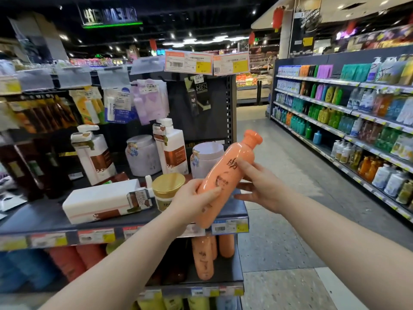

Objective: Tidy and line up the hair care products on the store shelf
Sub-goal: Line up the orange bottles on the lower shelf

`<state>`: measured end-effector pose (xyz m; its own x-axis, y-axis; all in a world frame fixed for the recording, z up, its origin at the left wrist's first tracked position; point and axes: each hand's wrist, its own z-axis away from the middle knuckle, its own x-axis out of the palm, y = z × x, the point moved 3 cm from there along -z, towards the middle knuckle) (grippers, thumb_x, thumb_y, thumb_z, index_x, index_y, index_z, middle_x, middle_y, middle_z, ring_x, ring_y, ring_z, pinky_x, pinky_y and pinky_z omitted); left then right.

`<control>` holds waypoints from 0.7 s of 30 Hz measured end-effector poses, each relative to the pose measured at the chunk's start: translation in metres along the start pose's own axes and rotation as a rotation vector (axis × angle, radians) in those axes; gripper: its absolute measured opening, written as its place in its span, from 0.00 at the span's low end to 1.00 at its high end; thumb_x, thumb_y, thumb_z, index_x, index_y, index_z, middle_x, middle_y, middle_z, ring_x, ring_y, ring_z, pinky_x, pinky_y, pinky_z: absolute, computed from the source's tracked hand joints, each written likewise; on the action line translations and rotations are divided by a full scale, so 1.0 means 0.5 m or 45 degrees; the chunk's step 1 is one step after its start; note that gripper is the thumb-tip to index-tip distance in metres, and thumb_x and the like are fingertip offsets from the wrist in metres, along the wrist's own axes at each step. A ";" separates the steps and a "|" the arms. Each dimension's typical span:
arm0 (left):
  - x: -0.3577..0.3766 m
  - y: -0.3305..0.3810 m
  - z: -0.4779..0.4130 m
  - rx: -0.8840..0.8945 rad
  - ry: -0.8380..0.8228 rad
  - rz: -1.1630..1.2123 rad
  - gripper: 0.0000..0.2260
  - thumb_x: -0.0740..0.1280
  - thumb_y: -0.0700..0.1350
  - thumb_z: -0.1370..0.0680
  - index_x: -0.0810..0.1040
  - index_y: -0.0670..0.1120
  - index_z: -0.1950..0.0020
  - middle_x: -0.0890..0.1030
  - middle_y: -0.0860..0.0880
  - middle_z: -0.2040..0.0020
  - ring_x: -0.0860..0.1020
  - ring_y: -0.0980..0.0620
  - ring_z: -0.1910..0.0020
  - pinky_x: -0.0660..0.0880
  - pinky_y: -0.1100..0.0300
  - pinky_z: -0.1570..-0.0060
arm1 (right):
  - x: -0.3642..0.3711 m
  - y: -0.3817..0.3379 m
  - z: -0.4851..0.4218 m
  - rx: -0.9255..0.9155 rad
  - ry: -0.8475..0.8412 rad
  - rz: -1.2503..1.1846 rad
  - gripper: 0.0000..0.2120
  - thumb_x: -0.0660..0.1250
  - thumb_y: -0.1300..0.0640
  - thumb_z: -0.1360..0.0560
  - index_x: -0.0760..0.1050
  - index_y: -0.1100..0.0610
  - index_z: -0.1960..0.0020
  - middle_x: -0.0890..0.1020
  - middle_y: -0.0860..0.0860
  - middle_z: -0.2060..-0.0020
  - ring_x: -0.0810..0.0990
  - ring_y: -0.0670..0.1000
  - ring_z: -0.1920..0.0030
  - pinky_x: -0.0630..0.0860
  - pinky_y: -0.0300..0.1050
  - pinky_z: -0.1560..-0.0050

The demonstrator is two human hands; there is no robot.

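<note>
Two grasps on tilted orange bottle: left hand fingers round lower body, right hand midway.

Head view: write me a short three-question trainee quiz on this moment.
1. True or false: the orange bottle stands on the shelf.
2. The white pump bottle just left of the gold-lidded jar is: A upright, B lying on its side, C hanging from a hook.
3. Where do the matching orange bottles sit?
Key: 1 false: the left hand and right hand hold it tilted in the air. 2 B. 3 On the shelf below.
</note>
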<state>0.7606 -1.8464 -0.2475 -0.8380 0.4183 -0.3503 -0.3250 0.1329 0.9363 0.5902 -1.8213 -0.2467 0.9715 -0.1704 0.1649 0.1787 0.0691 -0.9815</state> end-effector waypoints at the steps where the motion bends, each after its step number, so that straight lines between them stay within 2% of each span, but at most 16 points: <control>1: -0.007 0.002 0.020 0.011 -0.040 0.060 0.19 0.67 0.54 0.26 0.72 0.49 0.38 0.80 0.51 0.48 0.79 0.52 0.50 0.77 0.58 0.55 | 0.020 -0.011 0.013 -0.034 -0.020 0.003 0.24 0.65 0.45 0.26 0.67 0.54 0.35 0.78 0.56 0.44 0.80 0.55 0.48 0.80 0.49 0.58; 4: -0.040 -0.001 0.081 0.018 -0.147 0.162 0.22 0.66 0.57 0.30 0.73 0.50 0.38 0.81 0.50 0.47 0.80 0.51 0.48 0.77 0.55 0.50 | 0.083 -0.032 0.053 -0.111 -0.038 0.106 0.19 0.66 0.45 0.27 0.69 0.52 0.39 0.80 0.53 0.48 0.81 0.53 0.50 0.80 0.48 0.60; 6: -0.069 -0.007 0.121 0.017 -0.185 0.205 0.18 0.64 0.57 0.29 0.75 0.52 0.42 0.82 0.50 0.48 0.80 0.51 0.48 0.77 0.53 0.48 | 0.128 -0.041 0.078 -0.149 -0.036 0.180 0.22 0.68 0.45 0.28 0.68 0.51 0.38 0.80 0.53 0.47 0.81 0.53 0.49 0.81 0.47 0.61; 9: -0.117 -0.028 0.177 0.026 -0.173 0.251 0.13 0.64 0.54 0.27 0.76 0.52 0.44 0.83 0.51 0.48 0.80 0.51 0.47 0.76 0.53 0.45 | 0.192 -0.039 0.109 -0.203 -0.015 0.289 0.29 0.71 0.43 0.31 0.67 0.50 0.35 0.79 0.53 0.44 0.81 0.54 0.47 0.82 0.53 0.53; 11: -0.144 -0.049 0.214 0.031 -0.180 0.277 0.13 0.64 0.53 0.27 0.76 0.52 0.44 0.83 0.51 0.48 0.81 0.52 0.47 0.75 0.54 0.45 | 0.235 -0.029 0.130 -0.238 -0.022 0.317 0.28 0.72 0.44 0.31 0.67 0.50 0.36 0.79 0.53 0.44 0.81 0.54 0.47 0.80 0.57 0.48; 15: -0.176 -0.104 0.274 0.024 -0.214 0.337 0.14 0.64 0.51 0.28 0.76 0.52 0.43 0.84 0.53 0.51 0.82 0.57 0.51 0.76 0.63 0.53 | 0.297 0.018 0.173 -0.248 0.002 0.426 0.29 0.72 0.44 0.32 0.67 0.51 0.35 0.79 0.50 0.44 0.80 0.50 0.46 0.80 0.53 0.47; 17: -0.172 -0.136 0.292 0.004 -0.241 0.353 0.12 0.63 0.48 0.24 0.76 0.50 0.42 0.84 0.55 0.55 0.82 0.61 0.57 0.75 0.68 0.60 | 0.307 0.049 0.193 -0.223 0.025 0.446 0.30 0.72 0.44 0.33 0.66 0.50 0.35 0.79 0.48 0.44 0.80 0.49 0.46 0.80 0.51 0.49; 19: -0.158 -0.172 0.306 -0.038 -0.272 0.360 0.11 0.61 0.45 0.22 0.75 0.48 0.41 0.83 0.59 0.63 0.79 0.64 0.68 0.72 0.71 0.69 | 0.306 0.082 0.210 -0.196 0.074 0.472 0.30 0.73 0.45 0.33 0.67 0.50 0.35 0.78 0.48 0.44 0.80 0.49 0.46 0.80 0.52 0.48; 21: -0.139 -0.200 0.317 -0.074 -0.311 0.362 0.11 0.62 0.45 0.21 0.74 0.48 0.40 0.82 0.58 0.63 0.78 0.65 0.70 0.72 0.71 0.70 | 0.300 0.112 0.223 -0.193 0.121 0.471 0.29 0.74 0.46 0.33 0.68 0.52 0.36 0.79 0.49 0.45 0.80 0.50 0.47 0.80 0.50 0.51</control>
<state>0.9206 -1.7465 -0.3131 -0.7714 0.6341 -0.0539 -0.1249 -0.0678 0.9898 0.7633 -1.7333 -0.2662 0.9458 -0.2521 -0.2047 -0.2119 -0.0015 -0.9773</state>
